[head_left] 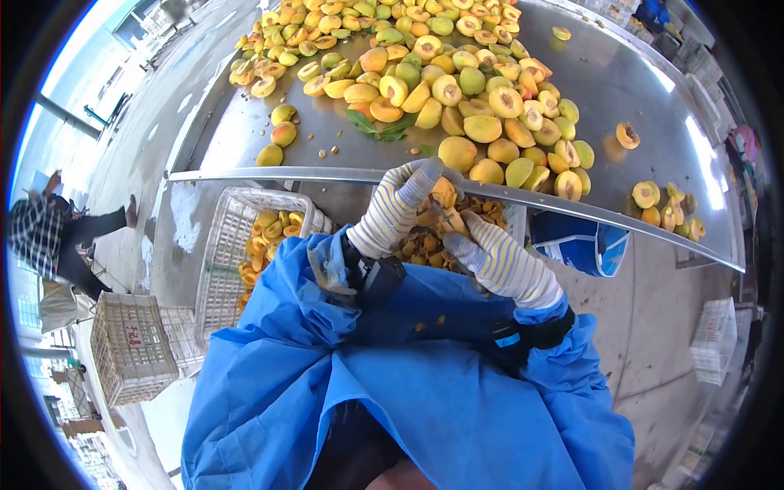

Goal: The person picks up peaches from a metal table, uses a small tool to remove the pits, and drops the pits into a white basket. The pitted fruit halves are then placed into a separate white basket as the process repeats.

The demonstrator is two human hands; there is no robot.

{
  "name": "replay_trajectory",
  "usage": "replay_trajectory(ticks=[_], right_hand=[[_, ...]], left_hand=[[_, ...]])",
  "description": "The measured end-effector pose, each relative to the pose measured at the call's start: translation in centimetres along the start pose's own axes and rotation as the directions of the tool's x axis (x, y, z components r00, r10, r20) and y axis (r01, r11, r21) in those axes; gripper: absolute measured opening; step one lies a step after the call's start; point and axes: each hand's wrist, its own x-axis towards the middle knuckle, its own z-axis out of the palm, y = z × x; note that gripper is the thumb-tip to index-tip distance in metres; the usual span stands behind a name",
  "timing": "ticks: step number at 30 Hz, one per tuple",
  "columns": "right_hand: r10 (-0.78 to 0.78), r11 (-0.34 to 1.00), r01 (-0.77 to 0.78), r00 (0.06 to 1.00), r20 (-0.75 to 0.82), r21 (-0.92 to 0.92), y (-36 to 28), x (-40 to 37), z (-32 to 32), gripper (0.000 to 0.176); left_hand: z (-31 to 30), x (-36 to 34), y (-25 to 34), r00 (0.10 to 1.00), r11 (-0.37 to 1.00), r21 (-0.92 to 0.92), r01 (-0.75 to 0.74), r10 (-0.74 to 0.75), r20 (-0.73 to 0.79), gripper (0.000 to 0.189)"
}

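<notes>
My left hand, in a striped glove with grey fingertips, is closed round an orange-yellow fruit piece near the table's front edge. My right hand, gloved alike, is closed on a small tool whose thin dark shape reaches up to the fruit; its handle is mostly hidden. Below both hands a container holds brown and orange scraps. Just beyond them, halved yellow-green fruits are heaped on the metal table.
A white crate with fruit halves stands left of my lap. A blue bag hangs under the table edge at right. More fruit halves lie at the right corner. A seated person is at far left, beside stacked crates.
</notes>
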Motion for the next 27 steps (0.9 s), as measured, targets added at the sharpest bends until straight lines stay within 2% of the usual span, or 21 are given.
replay_trajectory(ticks=[1,2,3,6,7,10,13,14,16,19,20,22,23,25,26,27], right_hand=[[0.143,0.968,-0.155,0.987,0.075,0.199,-0.6,-0.2,-0.1,0.036],[0.263,0.874,-0.311,0.949,0.175,0.374,-1.0,-0.4,-0.3,0.036],[0.352,0.725,-0.458,0.888,0.295,0.514,-1.5,-0.5,-0.3,0.036],[0.435,0.436,-0.495,0.847,0.305,0.751,-3.4,-0.4,1.8,0.037],[0.424,0.392,-0.511,0.838,0.343,0.765,-3.6,-0.4,1.5,0.037],[0.201,0.192,-0.503,0.861,0.468,0.843,-1.5,-0.4,1.0,0.04],[0.117,0.113,-0.504,0.863,0.492,0.857,-1.3,-0.5,1.2,0.041],[0.095,0.091,-0.504,0.863,0.496,0.859,-1.2,-0.5,1.3,0.041],[0.097,0.081,-0.484,0.874,0.477,0.871,-1.1,-0.4,1.5,0.042],[0.125,0.118,-0.447,0.892,0.433,0.887,-1.4,-0.3,1.6,0.042],[0.136,0.138,-0.433,0.899,0.416,0.891,-1.5,-0.3,1.7,0.043],[0.268,0.332,-0.459,0.883,0.384,0.824,-3.0,-0.8,0.9,0.043],[0.331,0.423,-0.476,0.873,0.358,0.771,-3.8,-1.0,0.6,0.043],[0.356,0.574,-0.485,0.874,0.332,0.66,-4.7,-1.3,0.9,0.044],[0.365,0.64,-0.486,0.874,0.321,0.595,-4.9,-1.4,1.0,0.044],[0.333,0.659,-0.428,0.903,0.271,0.618,-4.1,-1.5,0.4,0.043]], left_hand=[[-0.2,0.1,0.3,0.997,1.0,0.014,0.018,-0.019,0.073,0.046],[0.0,0.0,0.4,0.998,1.0,0.004,-0.025,0.025,0.063,0.045],[0.3,-0.1,0.5,0.996,0.998,-0.005,-0.069,0.069,0.052,0.044],[1.3,-0.3,0.5,0.988,0.987,-0.051,-0.15,0.148,-0.055,0.043],[1.5,-0.3,0.5,0.981,0.983,-0.067,-0.171,0.163,-0.102,0.043],[0.2,-0.2,0.9,0.999,0.994,-0.108,0.027,-0.031,-0.037,0.048],[0.8,-0.5,2.3,0.992,0.992,-0.126,0.004,0.012,0.127,0.051],[0.8,-0.5,2.2,0.995,0.991,-0.135,0.011,0.002,0.096,0.051],[1.1,-0.5,1.6,0.999,0.987,-0.156,0.027,-0.021,0.036,0.053],[2.8,-0.7,0.7,0.979,0.975,-0.173,-0.136,0.106,-0.174,0.054],[2.6,-0.5,0.6,0.982,0.988,-0.097,-0.122,0.106,-0.156,0.055],[2.0,0.1,0.3,0.987,0.994,0.057,-0.093,0.1,-0.124,0.058],[2.1,0.1,0.6,0.99,0.999,-0.042,-0.026,0.02,-0.14,0.059],[2.5,0.0,1.5,0.976,0.965,-0.245,0.095,-0.139,-0.169,0.061],[0.9,0.5,1.1,0.952,0.939,-0.274,0.21,-0.26,-0.159,0.06],[0.1,0.2,1.5,0.947,0.95,-0.23,0.213,-0.258,-0.19,0.057]])
